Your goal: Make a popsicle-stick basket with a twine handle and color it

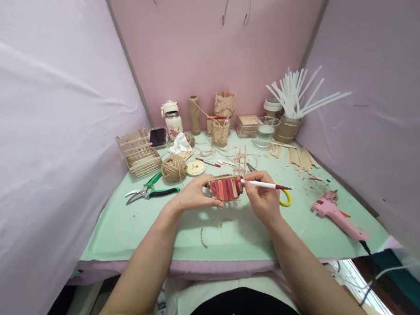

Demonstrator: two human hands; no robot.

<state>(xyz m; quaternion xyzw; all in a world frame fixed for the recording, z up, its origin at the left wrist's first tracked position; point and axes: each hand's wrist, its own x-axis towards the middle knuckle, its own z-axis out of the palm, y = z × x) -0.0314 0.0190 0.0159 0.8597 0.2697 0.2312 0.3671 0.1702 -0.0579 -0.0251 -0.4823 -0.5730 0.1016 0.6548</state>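
My left hand (197, 192) grips the left end of a small wooden-stick basket (224, 190), its thumb below and fingers behind. The basket's near side carries upright stripes in reds and pinks, with some bare wood toward the right, and a twine-like edge runs along its top. Between the thumb and fingers of my right hand (264, 196) is a white marker pen (261, 184) with a dark red end. The pen's red tip meets the basket's right part. Yellow-handled scissors (286, 196) lie partly hidden behind my right hand.
Green-handled pruning shears (152, 191) and a twine ball (174, 168) lie at left. A pink glue gun (337, 216) rests at right, its cord running off the edge. Behind stand a water cup (266, 133), a pot of white glue sticks (287, 128) and loose wooden sticks (296, 157).
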